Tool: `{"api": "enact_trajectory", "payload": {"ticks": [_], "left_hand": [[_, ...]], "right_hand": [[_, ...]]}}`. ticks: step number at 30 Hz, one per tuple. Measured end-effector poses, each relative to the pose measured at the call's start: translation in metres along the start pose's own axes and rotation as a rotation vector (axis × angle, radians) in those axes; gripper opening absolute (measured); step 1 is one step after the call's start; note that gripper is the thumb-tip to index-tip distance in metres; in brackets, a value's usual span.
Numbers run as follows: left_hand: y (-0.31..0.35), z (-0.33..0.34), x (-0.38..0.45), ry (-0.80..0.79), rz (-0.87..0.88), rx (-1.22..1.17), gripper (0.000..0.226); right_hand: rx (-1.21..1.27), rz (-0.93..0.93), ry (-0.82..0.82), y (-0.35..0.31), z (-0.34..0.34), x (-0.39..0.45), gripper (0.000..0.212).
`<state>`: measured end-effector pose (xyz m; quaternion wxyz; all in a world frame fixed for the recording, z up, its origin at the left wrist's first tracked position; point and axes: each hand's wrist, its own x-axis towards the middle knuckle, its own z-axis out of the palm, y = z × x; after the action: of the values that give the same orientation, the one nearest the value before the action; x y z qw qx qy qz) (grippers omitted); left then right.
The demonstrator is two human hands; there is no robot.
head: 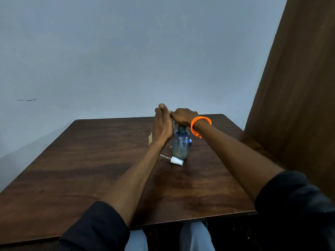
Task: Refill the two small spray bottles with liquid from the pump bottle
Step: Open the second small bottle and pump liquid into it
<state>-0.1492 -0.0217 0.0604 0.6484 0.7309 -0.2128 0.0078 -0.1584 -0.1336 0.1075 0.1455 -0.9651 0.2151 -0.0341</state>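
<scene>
A translucent blue pump bottle (181, 144) stands upright near the middle of the dark wooden table (90, 160). My right hand (183, 116), with an orange bead bracelet on the wrist, lies closed over the bottle's pump head. My left hand (162, 124) is raised just left of the pump and holds a small clear spray bottle (175, 125), mostly hidden behind the hand. A white spray cap (176, 160) with its thin dip tube lies on the table in front of the pump bottle. A second small pale bottle (150, 139) peeks out left of my left wrist.
A small blue object (190, 141) shows behind the pump bottle on its right. A brown curtain (299, 87) hangs at the right, beside the table's far right corner. A grey wall runs behind the table's far edge.
</scene>
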Motion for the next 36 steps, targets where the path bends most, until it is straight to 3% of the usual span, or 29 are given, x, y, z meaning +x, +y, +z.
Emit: {"api": "enact_trajectory", "payload": {"ticks": [2,12,17,21,25,28,33,36], "left_hand": [[-0.001,0.000,-0.002,-0.012,-0.007,0.009,0.060],[-0.001,-0.001,0.005,-0.020,-0.042,-0.010,0.082],[-0.003,0.002,0.005,-0.011,-0.071,-0.066,0.085],[-0.002,0.000,0.008,-0.018,-0.073,-0.060,0.102],[-0.004,-0.001,0.003,-0.007,-0.081,-0.065,0.091],[-0.006,0.001,0.004,-0.018,-0.097,-0.092,0.110],[-0.006,0.000,0.003,0.007,-0.108,-0.085,0.095],[-0.006,0.001,0.003,0.006,-0.101,-0.122,0.116]], "right_hand": [[-0.005,0.002,0.001,0.003,0.004,-0.002,0.046],[0.254,-0.005,-0.076,0.006,0.006,0.005,0.045],[0.150,-0.010,-0.050,0.005,-0.007,0.003,0.055],[0.103,-0.007,-0.043,0.006,-0.001,0.009,0.055],[0.073,-0.004,-0.025,0.009,0.005,0.011,0.049],[0.060,-0.011,-0.010,0.006,-0.006,0.013,0.063],[0.097,-0.010,-0.005,0.010,0.009,0.014,0.056],[0.019,-0.014,0.003,0.006,0.000,0.012,0.053]]}}
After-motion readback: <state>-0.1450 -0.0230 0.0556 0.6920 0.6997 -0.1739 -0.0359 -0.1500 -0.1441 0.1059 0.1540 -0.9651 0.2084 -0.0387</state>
